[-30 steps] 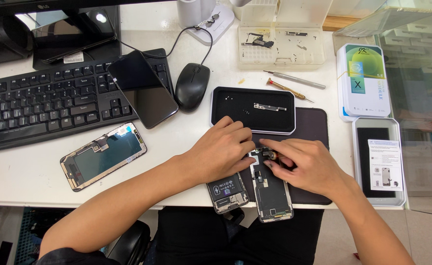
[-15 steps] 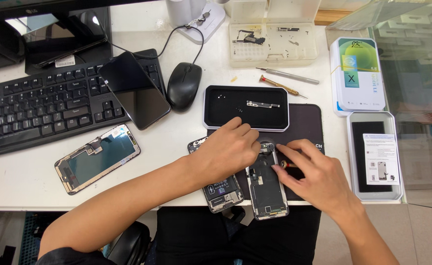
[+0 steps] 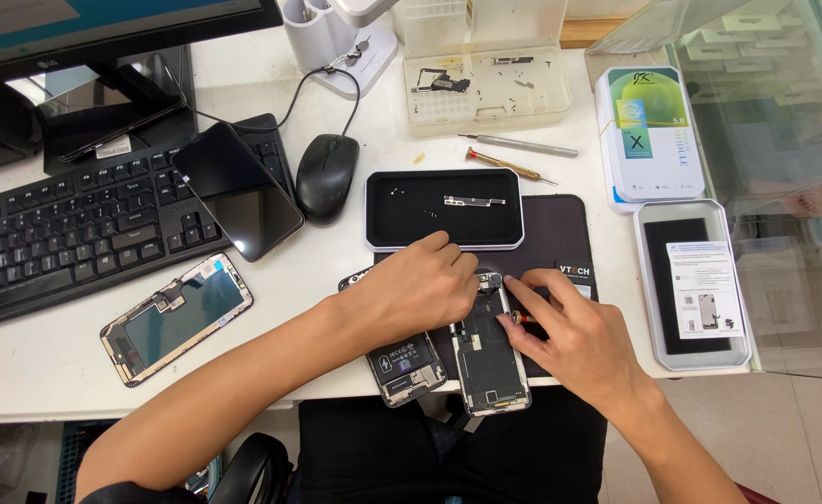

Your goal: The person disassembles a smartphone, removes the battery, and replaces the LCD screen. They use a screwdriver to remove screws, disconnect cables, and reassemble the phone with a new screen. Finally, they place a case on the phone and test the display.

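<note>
- The left hand [image 3: 420, 285] lies palm down over the far end of an opened phone [image 3: 488, 350] at the near edge of the desk [image 3: 336, 271], fingers curled together and pressing on it.
- The right hand [image 3: 574, 336] sits just right of the phone, thumb and forefinger pinching a small red-tipped tool [image 3: 520, 318] against the phone's far right edge.
- The phone rests on a dark mat [image 3: 560, 233], its innards up; a second opened part [image 3: 402, 364] lies touching its left side, partly under the left hand.
- Just beyond the hands, a black tray [image 3: 402, 219] holds a small metal strip [image 3: 474, 200] and specks that may be screws.
- Two screwdrivers [image 3: 514, 154] lie beyond the tray, near a clear parts box [image 3: 486, 89].
- To the left: a mouse [image 3: 325, 175], a dark phone [image 3: 236, 191] resting on a keyboard [image 3: 75, 233], and a bare screen panel [image 3: 176, 317] nearer.
- To the right: a white box [image 3: 649, 131] and an open box [image 3: 691, 285] with a leaflet inside.
</note>
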